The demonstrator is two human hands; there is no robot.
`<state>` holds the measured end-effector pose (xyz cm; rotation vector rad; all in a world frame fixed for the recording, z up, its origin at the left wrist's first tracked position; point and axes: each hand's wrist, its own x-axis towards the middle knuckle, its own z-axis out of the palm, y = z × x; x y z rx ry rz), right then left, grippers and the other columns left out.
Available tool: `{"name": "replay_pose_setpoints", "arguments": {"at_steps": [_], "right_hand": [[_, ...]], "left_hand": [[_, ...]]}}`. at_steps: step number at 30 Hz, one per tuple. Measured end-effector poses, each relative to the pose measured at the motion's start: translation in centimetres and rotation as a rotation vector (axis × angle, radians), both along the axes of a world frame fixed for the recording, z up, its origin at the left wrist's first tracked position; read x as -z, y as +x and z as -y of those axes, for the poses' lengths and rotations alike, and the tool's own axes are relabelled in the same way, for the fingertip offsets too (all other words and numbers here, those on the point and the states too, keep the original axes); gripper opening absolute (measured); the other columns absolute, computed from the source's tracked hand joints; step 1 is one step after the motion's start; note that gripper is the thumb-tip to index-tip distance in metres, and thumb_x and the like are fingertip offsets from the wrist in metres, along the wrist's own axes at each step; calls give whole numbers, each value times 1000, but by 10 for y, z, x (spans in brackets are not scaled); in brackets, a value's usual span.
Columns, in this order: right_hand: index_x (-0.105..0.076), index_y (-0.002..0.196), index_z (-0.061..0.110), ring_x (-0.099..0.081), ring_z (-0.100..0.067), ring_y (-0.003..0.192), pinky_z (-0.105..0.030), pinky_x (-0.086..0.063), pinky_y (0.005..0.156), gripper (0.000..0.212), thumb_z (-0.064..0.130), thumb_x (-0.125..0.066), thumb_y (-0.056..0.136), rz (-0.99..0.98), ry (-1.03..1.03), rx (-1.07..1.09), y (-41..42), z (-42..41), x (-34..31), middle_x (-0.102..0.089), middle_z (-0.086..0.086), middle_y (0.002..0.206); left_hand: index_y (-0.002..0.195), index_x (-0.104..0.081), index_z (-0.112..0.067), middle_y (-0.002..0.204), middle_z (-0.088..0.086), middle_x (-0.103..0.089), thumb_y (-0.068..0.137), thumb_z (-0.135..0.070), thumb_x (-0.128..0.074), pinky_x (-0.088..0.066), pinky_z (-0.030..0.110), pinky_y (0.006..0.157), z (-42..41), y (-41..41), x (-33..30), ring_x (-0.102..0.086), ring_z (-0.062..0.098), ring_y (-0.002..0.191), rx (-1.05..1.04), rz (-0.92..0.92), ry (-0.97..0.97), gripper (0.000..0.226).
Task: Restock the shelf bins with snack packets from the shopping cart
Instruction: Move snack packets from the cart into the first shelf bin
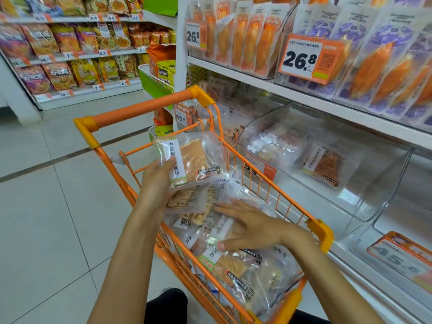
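I see my left hand (156, 181) over the left rim of the orange shopping cart (275, 185), gripping a small stack of clear snack packets: the top packet (189, 160) stands tilted above the cart with its white label strip facing me, the thumb laid across that strip, and a second packet (187, 198) sits under it against the palm. The rest of the left fingers are hidden behind the packets, so I cannot tell how they lie.

My right hand (252, 224) is flat on the heap of packets (243, 272) that fills the near part of the cart; its fingers (224, 208) are straight and slightly spread, pointing left, and the thumb presses down on a packet near the middle of the heap.

To the right of the cart stands the white shelf (311, 99). On its lower level a clear shelf bin (350, 206) sits just beside the cart's right rim, holding a few of the same packets (325, 164) toward its far side. Nearer to me, a second clear bin (383, 220) carries an orange price tag (402, 256). The upper level is packed with orange and purple packets behind a 26.8 price tag (311, 58). Far left, across the tiled floor (51, 206), another shelf (70, 57) holds colourful snack bags.
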<state>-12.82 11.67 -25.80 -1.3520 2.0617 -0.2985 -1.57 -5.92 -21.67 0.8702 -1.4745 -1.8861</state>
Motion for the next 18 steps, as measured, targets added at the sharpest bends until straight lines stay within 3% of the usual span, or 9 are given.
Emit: {"name": "replay_pose_setpoints", "arguments": {"at_steps": [3,6,8,11,15,18], "right_hand": [[-9,149,46,7,-13,147,-45,8,119,95,66,-65,74,-167,78,3,1,-9,-6,-8,16,159],[-34,144,43,-23,-16,143,-34,-18,114,81,60,-70,73,-280,-4,51,-4,-16,-10,-34,6,150],[-55,130,42,-41,-13,133,-30,-33,107,56,49,-71,78,-144,-143,116,-12,-23,-13,-48,6,140],[-73,103,31,-62,-5,105,-31,-48,93,17,29,-68,87,86,-397,179,-21,-36,-21,-69,9,110],[-70,90,10,-69,-6,71,-13,-50,63,13,14,-59,92,443,-706,503,-26,-45,-38,-73,5,76],[-68,99,7,-66,-2,60,-12,-48,51,11,9,-59,91,583,-757,661,-31,-43,-39,-72,5,70]], "left_hand": [[95,-63,-24,72,-11,-72,100,-19,-47,-53,18,55,-2,-1,1,-69,3,64,-11,-15,21,18],[113,-62,-18,97,0,-72,99,-21,-49,-55,31,76,-6,-2,1,-68,15,87,7,7,65,19],[123,-59,-15,113,7,-69,99,-21,-50,-51,41,92,-9,-3,0,-65,23,103,36,23,89,27],[129,-56,-14,113,5,-68,99,-17,-48,-52,39,89,-9,-3,-1,-65,19,101,65,12,100,30],[131,-53,-17,105,1,-69,100,-14,-45,-53,31,73,-11,-6,0,-66,13,90,78,-16,112,32],[137,-48,-17,121,6,-64,101,-13,-41,-50,42,93,-16,-10,2,-62,22,108,106,37,81,36]]}}
